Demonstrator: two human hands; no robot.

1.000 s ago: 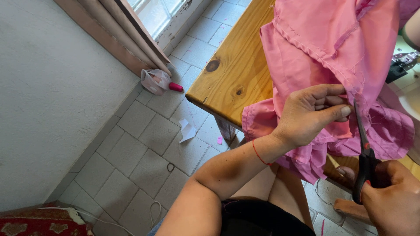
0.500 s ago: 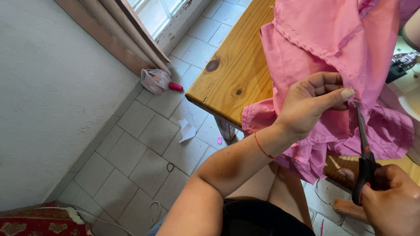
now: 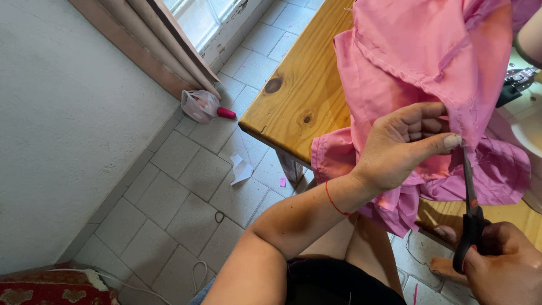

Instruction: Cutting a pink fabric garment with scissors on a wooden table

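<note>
A seam edge of the pink garment (image 3: pixel 406 62) is pinched between thumb and fingers of the left hand (image 3: pixel 403 144), just above the scissors (image 3: pixel 470 212), whose blades are raised to the fold. The scissor handles are gripped by the right hand (image 3: pixel 502 265). The garment is draped over the wooden table (image 3: pixel 299 96) edge. A clear plastic bag (image 3: pixel 199 105) is seen on the tiled floor (image 3: pixel 186 186) by the curtain (image 3: pixel 158 51) and wall.

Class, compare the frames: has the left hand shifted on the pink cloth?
Barely: the left hand keeps pinching the pink cloth beside the wooden table's knots, only its fingers regripping slightly.
</note>
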